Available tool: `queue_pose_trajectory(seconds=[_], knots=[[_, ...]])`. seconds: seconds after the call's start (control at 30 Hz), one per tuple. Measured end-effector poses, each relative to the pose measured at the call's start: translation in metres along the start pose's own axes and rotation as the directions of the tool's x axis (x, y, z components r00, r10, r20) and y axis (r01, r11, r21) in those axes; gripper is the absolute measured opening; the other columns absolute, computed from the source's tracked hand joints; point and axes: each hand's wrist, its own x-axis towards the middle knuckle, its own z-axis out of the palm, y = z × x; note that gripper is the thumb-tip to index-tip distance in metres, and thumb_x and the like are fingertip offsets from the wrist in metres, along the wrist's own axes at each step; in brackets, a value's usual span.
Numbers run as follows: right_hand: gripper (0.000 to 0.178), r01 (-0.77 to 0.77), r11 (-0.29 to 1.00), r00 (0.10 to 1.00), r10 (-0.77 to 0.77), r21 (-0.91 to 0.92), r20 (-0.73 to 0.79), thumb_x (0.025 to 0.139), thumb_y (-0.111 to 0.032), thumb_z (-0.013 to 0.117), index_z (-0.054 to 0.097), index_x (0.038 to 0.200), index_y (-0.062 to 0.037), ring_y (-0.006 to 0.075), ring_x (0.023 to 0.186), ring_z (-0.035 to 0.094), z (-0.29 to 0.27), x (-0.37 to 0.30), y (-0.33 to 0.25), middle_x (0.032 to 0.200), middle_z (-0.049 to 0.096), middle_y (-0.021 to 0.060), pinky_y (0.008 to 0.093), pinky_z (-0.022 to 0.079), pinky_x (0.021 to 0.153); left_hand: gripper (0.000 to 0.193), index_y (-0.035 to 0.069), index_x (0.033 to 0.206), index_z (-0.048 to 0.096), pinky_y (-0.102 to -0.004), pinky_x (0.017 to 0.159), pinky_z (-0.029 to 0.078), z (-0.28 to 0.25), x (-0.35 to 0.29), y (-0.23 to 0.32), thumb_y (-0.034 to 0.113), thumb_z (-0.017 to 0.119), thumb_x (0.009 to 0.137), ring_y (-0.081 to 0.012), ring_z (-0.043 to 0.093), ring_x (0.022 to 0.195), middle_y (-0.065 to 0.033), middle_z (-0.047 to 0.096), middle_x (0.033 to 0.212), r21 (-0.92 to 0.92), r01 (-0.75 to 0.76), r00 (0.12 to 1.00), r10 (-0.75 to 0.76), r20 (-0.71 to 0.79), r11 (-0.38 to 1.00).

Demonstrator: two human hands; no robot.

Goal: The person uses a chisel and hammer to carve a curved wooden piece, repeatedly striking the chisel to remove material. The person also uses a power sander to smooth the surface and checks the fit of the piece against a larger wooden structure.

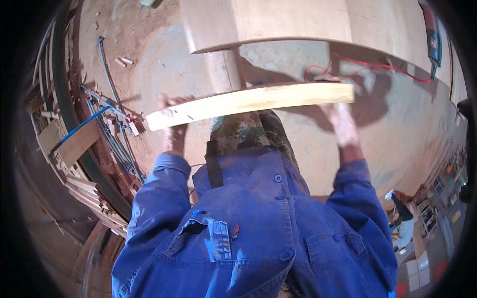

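A pale wooden board [251, 101] stretches crosswise in front of my body, its narrow edge turned up toward me. Near its left end, my left hand [174, 130] grips it, the fingers partly hidden behind the wood. My right hand [338, 116] has hold of the other end, with fingertips showing past the far edge. Beyond the board lies a large pale wooden worktop [298, 22]. Below that top stands a thick wooden leg [222, 72].
A dark green power tool [433, 44] with a red cord [380, 64] rests at the worktop's right end. Long metal bar clamps [112, 124] and wood pieces [79, 144] lie along the left. Small wooden offcuts [124, 61] are on the floor. Another person [403, 223] is at far right.
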Motion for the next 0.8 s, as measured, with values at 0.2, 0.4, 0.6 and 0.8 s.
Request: queue_pose_trajectory(seconds=[0.2,0.4,0.6,0.8], knots=[[0.035,0.188,0.92,0.961,-0.101,-0.344,0.257,0.097,-0.026,0.051,0.061,0.115,0.002,0.027,0.098,0.067,-0.005,-0.09,0.022,0.111,0.067,0.0186,0.0392,0.057,0.082,0.05,0.012,0.07,0.063,-0.0457,0.088,0.052,-0.002,-0.077,-0.03,0.057,0.057,0.09,-0.0266,0.066,0.076,-0.0081,0.066,0.071,-0.057,0.015,0.912,-0.037,-0.407,0.998],[0.046,-0.104,0.91,0.908,0.252,-0.402,0.335,0.086,-0.024,0.059,0.062,0.122,0.0054,0.0212,0.117,0.055,0.079,-0.157,0.01,0.126,0.06,0.0144,0.0341,0.039,0.104,0.05,0.007,0.094,0.062,-0.0342,0.095,0.043,0.095,-0.071,0.08,0.057,0.056,0.091,-0.018,0.059,0.087,-0.0061,0.062,0.083,-0.074,-0.307,0.951,0.309,0.011,0.949],[0.063,0.163,0.685,0.843,0.277,-0.71,0.461,0.084,-0.035,0.069,0.054,0.134,-0.0003,0.0224,0.122,0.053,0.127,-0.179,0.012,0.131,0.058,0.0133,0.0356,0.04,0.104,0.031,0.013,0.112,0.059,-0.0348,0.084,0.039,0.117,-0.011,0.12,0.034,0.039,0.102,-0.0167,0.052,0.074,0.0002,0.051,0.073,-0.072,-0.033,0.672,0.075,0.737,0.997],[0.065,0.319,0.823,0.782,0.051,-0.469,0.621,0.075,-0.037,0.077,0.06,0.123,0.002,0.0152,0.101,0.059,0.247,-0.154,0.027,0.108,0.066,0.0067,0.0308,0.047,0.092,0.05,0.01,0.105,0.056,-0.0403,0.075,0.043,0.329,-0.058,0.126,0.058,0.054,0.091,-0.0223,0.054,0.073,-0.0045,0.054,0.083,0.327,0.009,0.769,-0.216,0.602,0.945]])
